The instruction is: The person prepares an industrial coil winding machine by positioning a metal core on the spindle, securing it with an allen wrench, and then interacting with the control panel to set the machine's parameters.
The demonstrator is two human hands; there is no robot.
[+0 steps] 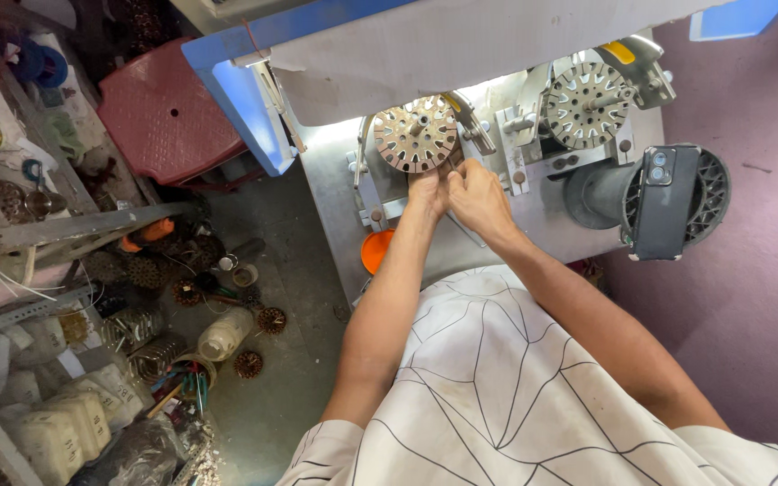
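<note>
Pinching together at a slotted metal disc (pixel 416 133), left hand (pixel 428 191) and right hand (pixel 476 193) work over a steel machine plate (pixel 335 180); concrete floor (pixel 290 297) holds cluttered coils.

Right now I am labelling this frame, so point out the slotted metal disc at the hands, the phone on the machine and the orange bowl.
slotted metal disc (pixel 416 133), head view, on its hub.
phone (pixel 666 202), head view, mid-back.
orange bowl (pixel 375 251), head view, on its visible rim.
</note>
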